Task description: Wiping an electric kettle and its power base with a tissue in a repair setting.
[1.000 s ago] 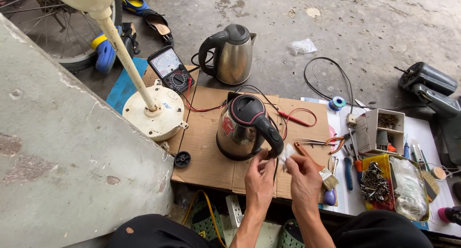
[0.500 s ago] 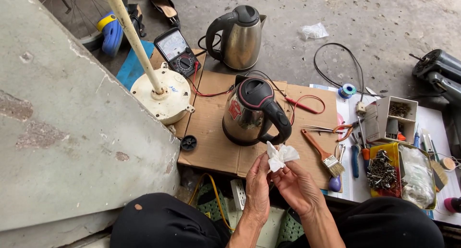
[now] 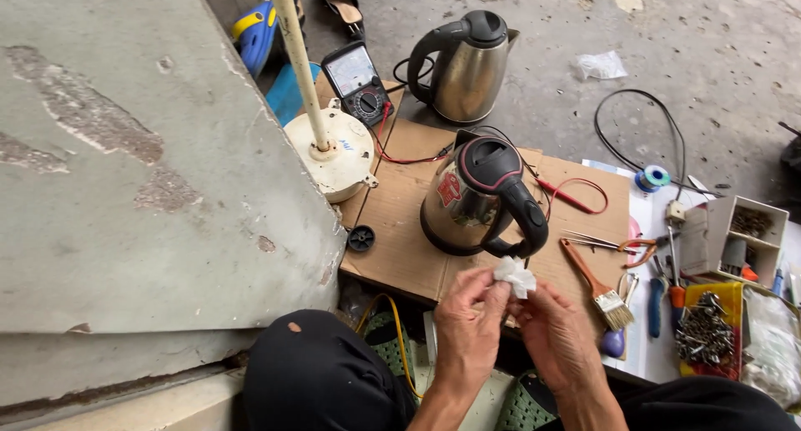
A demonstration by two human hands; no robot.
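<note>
Pinching white tissue (image 3: pixel 515 275) near cardboard's (image 3: pixel 400 247) front edge.

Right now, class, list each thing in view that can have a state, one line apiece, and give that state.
Left hand: pinching the white tissue.
Right hand: pinching the white tissue too.
White tissue: crumpled, held between both hands.
Near kettle: upright on cardboard, lid shut.
Far kettle: upright on concrete, lid shut.
Paintbrush: lying flat.
Multimeter: red lead plugged in.
Screw tray: open, full.
</note>
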